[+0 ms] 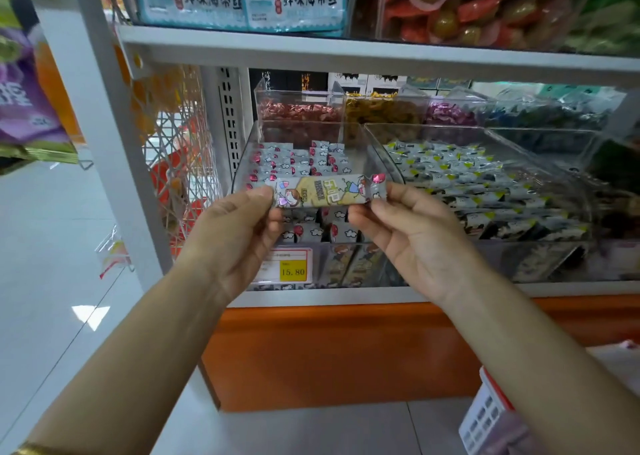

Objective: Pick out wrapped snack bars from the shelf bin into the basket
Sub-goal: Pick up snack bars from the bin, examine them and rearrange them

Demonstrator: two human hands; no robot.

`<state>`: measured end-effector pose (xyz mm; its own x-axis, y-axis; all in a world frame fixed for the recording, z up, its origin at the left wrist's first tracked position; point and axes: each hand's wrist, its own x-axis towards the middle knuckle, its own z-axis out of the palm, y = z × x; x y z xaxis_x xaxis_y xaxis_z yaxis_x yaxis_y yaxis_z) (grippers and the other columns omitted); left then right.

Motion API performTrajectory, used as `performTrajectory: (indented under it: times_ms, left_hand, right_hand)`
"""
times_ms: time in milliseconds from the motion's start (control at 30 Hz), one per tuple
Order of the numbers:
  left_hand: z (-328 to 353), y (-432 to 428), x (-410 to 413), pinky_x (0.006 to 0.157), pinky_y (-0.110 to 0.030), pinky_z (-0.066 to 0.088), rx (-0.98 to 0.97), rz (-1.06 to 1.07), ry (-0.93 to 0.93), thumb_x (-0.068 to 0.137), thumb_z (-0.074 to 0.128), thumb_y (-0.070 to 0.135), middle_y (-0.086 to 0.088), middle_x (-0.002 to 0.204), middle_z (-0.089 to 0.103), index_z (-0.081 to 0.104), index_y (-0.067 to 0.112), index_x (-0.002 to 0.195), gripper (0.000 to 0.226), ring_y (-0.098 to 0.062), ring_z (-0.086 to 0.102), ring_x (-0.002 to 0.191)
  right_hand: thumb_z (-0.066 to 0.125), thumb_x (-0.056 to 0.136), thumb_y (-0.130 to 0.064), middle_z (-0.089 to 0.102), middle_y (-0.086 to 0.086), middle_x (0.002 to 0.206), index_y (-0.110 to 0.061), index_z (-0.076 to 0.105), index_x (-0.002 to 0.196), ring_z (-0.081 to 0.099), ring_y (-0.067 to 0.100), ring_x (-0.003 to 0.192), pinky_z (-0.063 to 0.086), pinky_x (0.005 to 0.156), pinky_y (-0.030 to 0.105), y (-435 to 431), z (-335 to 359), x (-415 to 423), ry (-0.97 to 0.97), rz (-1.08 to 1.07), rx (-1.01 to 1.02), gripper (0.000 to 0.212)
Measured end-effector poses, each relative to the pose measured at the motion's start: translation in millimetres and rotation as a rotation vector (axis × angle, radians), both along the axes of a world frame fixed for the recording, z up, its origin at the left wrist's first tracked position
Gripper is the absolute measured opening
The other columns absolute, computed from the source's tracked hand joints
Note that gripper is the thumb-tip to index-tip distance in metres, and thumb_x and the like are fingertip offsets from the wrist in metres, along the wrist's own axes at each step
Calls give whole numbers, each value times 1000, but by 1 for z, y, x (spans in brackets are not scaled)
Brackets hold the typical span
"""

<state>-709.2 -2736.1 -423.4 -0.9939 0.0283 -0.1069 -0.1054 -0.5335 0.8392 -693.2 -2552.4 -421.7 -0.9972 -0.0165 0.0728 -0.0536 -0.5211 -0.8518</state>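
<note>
Item 1, 9 o'clock in my view: white wire rack (173, 136) on the shelf's end.
Item 2: left hand (239, 236), thumb and forefinger pinching the left end of the snack bar (325, 192).
Item 3: the snack bar, one wrapped piece, held level in the air between both hands, just in front of the shelf bin (244, 157).
Item 4: shelf bin, clear plastic, at 12 o'clock from the bar, stocked with rows of like bars in pink-tipped wrappers.
Item 5: yellow price tag (292, 272), at 6 o'clock from the bar, on the bin's front.
Item 6: right hand (412, 243), thumb and forefinger pinching the bar's right end, other fingers loosely curled.
Item 7: neighbouring bin (585, 195), at 3 o'clock, holding yellow-cornered bars.
Item 8: basket (485, 416), white with a red edge, at 5 o'clock near the floor, only partly in view; I cannot tell its contents.
</note>
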Motion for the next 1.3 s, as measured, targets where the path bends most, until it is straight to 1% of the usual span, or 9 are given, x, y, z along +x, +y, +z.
performTrajectory:
  times_ms: [100, 267, 400, 467, 633, 733, 933, 1167, 1300]
  left_hand:
    - [2, 0, 1, 51, -12, 50, -22, -36, 19, 90, 48, -3, -4, 72, 58, 58, 3, 95, 12, -3, 60, 52]
    - [3, 3, 4, 53, -15, 52, 0, -48, 15, 85, 50, -9, -4, 65, 64, 62, 10, 83, 22, -8, 64, 55]
    - [1, 4, 4, 55, -15, 52, -31, -87, 47, 85, 51, -9, -10, 85, 57, 60, 6, 106, 27, -9, 66, 57]
    - [-1, 4, 4, 54, -15, 52, -74, -89, 76, 86, 50, -9, -10, 80, 59, 57, 5, 114, 32, -10, 66, 57]
    - [-1, 6, 8, 57, -16, 53, -232, -77, 181, 87, 48, -12, -6, 67, 63, 66, 11, 102, 33, -13, 65, 60]
    - [2, 6, 9, 62, -19, 55, -257, -118, 204, 85, 52, -9, -10, 83, 71, 68, 16, 93, 31, -16, 68, 69]
    - [-4, 4, 8, 69, -18, 54, -468, -67, 319, 86, 60, 14, -1, 87, 74, 63, 23, 109, 25, -16, 71, 80]
    - [-4, 3, 7, 66, -19, 54, -469, -120, 323, 84, 62, 13, -10, 87, 73, 64, 18, 109, 26, -18, 70, 77]
    - [-4, 6, 9, 64, -23, 55, -507, -136, 329, 84, 63, 7, -12, 87, 71, 63, 16, 99, 18, -23, 69, 75]
  right_hand:
    - [46, 88, 11, 70, 14, 83, 4, 59, 99, 71, 20, 73, 56, 63, 22, 4, 0, -3, -13, -21, -34, 19]
    - [45, 89, 11, 71, 11, 78, 2, 60, 99, 71, 19, 71, 56, 62, 21, 7, -2, -6, -28, -52, -34, 20]
    - [46, 90, 10, 70, 11, 79, 1, 61, 100, 70, 18, 69, 55, 60, 20, 8, -3, -7, -23, -112, 17, 20]
    - [46, 91, 6, 67, 15, 84, 2, 59, 103, 69, 19, 66, 55, 57, 22, 7, -3, -6, -25, -147, 42, 18]
    - [61, 87, -13, 64, 1, 67, -7, 58, 82, 67, 19, 60, 54, 51, 24, 8, -5, -4, 45, -210, 268, 9]
    - [58, 88, 0, 68, 9, 85, -4, 57, 89, 70, 19, 70, 57, 62, 25, 9, -8, -4, 71, -201, 347, 4]
    - [54, 89, 6, 68, 11, 102, -7, 64, 108, 70, 21, 91, 57, 72, 27, 7, -11, -5, 108, -133, 416, 25]
    - [66, 83, -6, 70, 11, 90, -4, 70, 85, 70, 20, 81, 56, 60, 23, 7, -9, -5, 117, -202, 387, 5]
    - [66, 84, -11, 68, 2, 68, -11, 67, 65, 69, 17, 67, 55, 55, 25, 8, -9, -6, 140, -264, 456, 18]
